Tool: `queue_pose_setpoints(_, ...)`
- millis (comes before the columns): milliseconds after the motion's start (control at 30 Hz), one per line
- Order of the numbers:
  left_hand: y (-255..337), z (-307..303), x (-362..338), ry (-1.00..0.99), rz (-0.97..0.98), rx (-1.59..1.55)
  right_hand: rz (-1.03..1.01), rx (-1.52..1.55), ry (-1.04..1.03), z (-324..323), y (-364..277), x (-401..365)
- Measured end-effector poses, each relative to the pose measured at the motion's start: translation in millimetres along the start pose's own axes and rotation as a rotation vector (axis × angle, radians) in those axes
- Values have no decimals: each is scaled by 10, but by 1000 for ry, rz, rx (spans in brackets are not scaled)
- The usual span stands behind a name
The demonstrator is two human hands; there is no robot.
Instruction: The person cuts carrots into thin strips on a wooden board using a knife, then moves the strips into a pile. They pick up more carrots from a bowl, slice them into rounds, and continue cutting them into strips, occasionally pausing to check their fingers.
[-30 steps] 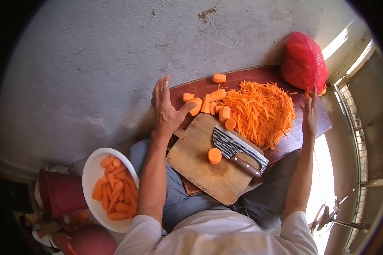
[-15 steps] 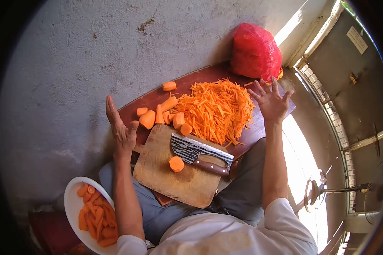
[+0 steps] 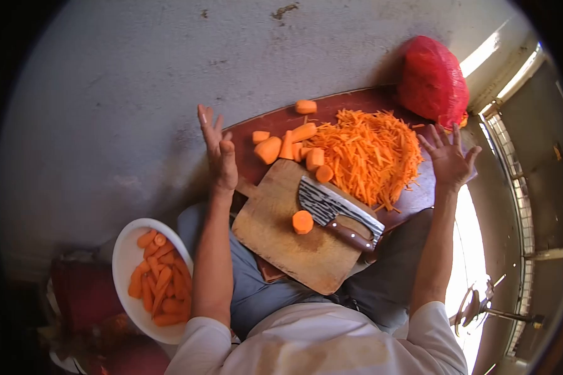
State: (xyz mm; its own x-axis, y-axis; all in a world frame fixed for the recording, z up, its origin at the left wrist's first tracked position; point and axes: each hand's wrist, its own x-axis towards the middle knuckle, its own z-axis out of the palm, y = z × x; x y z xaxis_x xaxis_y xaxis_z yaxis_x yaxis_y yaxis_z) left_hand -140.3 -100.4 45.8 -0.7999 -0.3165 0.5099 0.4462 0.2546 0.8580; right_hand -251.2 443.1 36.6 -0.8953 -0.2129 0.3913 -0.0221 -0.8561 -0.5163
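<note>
My left hand [image 3: 221, 153] is raised with fingers apart and nothing in it, left of the carrot chunks [image 3: 268, 150]. Empty too, my right hand [image 3: 449, 156] is held up with spread fingers, right of the heap of shredded carrot [image 3: 369, 153]. Between my forearms lies a wooden cutting board [image 3: 275, 231]. On it rest a cleaver [image 3: 338, 209] with a patterned blade and brown handle, and one short carrot piece [image 3: 303, 222]. Neither hand touches the board or the carrots.
A white basin [image 3: 122, 281] of peeled carrots stands at the lower left. Behind my right hand, a red mesh bag [image 3: 433, 81] sits at the far end of the dark red table [image 3: 247, 128], against the grey wall [image 3: 119, 94]. A fan [image 3: 475, 306] stands at the lower right.
The view has shifted, so the table, board and bag appear farther right. Both hands remain raised and apart; the cleaver and carrot piece lie as before on the board.
</note>
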Motion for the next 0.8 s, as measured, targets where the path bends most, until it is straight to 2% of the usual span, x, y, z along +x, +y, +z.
queue_pose_setpoints(33,5,-11,16,14,-37,-69,4,0,24,-37,-7,10)
queue_pose_setpoints(67,14,-34,27,37,-60,-119,-27,-20,179,43,7,-13)
queue_pose_setpoints(167,58,-48,48,93,-124,-280,3,-35,291,-92,-92,2)
queue_pose_setpoints(400,186,-114,101,67,-226,-482,39,21,142,-561,-173,7)
queue_pose_setpoints(500,199,-140,102,57,-259,-562,-65,-85,305,-195,-28,26)
queue_pose_setpoints(600,169,-130,124,60,-262,-564,-34,-35,181,-95,10,38)
queue_pose_setpoints(800,142,-122,134,32,-255,-466,-59,-48,318,-35,68,70)
